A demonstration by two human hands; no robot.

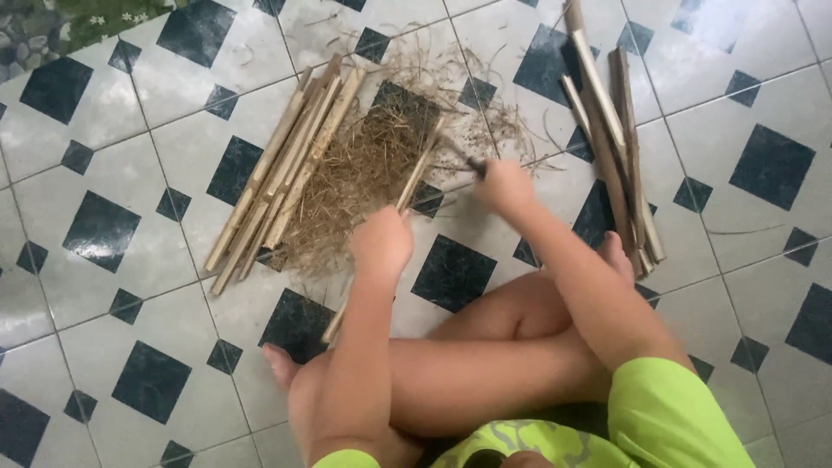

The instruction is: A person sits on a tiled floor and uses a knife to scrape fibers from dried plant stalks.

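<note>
Bamboo filled most of what we saw on the tiled floor. We sat cross-legged, and our left hand was closed around a single bamboo strip, gripping it about halfway along; the strip slanted from near our knee up and to the right, its far end lying over a heap of dry shavings. Our right hand was closed on a dark, thin tool, probably a knife, whose tip met the strip near its far end; motion blur kept us from telling the blade's exact shape.

To the left of the shavings lay a bundle of pale strips, set side by side and touching the heap. On the far right, beside our foot, rested a second pile of darker, rougher splints, well apart from the first.

We judged the held strip light, stiff along its length yet springy, with hard edges that could splinter or cut skin. A firm hold at the middle suited it, fingers kept behind the working end, since a grip too near the tip would have left little room for the tool.
</note>
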